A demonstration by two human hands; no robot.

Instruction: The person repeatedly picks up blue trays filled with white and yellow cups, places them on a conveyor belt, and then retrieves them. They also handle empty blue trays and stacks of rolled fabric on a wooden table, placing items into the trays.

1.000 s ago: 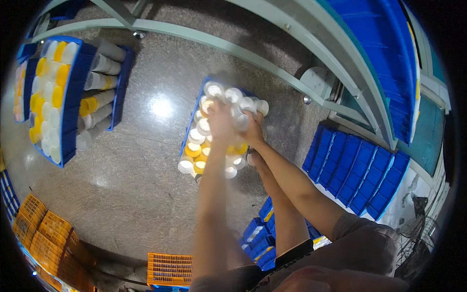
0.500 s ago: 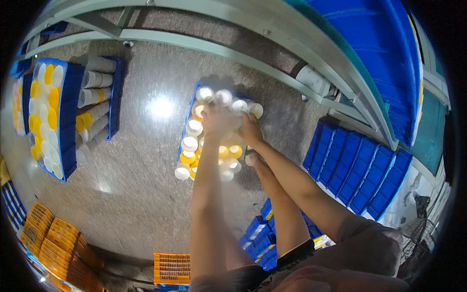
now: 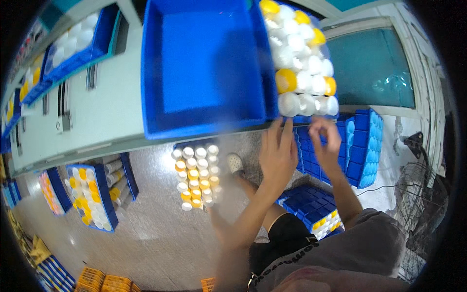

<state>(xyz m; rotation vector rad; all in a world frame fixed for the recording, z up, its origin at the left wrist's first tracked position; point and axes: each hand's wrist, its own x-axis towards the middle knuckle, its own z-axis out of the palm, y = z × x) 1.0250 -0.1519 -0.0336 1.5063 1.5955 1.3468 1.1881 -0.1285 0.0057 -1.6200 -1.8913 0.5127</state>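
Note:
White and yellow cup-shaped containers [image 3: 304, 53] stand in rows in a blue crate at the upper right. My left hand [image 3: 279, 151] is just below the near edge of that crate, its fingers stretched out and apart. Beside it, my right hand [image 3: 327, 138] has bent, spread fingers close to the same edge. Neither hand appears to hold anything. Whether the fingertips touch the crate's rim I cannot tell. Directly left of these containers, a wide blue tray [image 3: 204, 63] rests on the pale bench.
On the floor below are rows of white and yellow cups [image 3: 200, 177], with my shoe [image 3: 235, 163] close by. Another filled blue crate [image 3: 90, 194] stands farther left. Stacked blue crates [image 3: 365, 151] are at the right. Orange baskets [image 3: 104, 281] lie at the lower left.
My hands have left the cups on the floor and come up to the crate beside the bench tray. The view has shifted, so the bench now fills the upper part.

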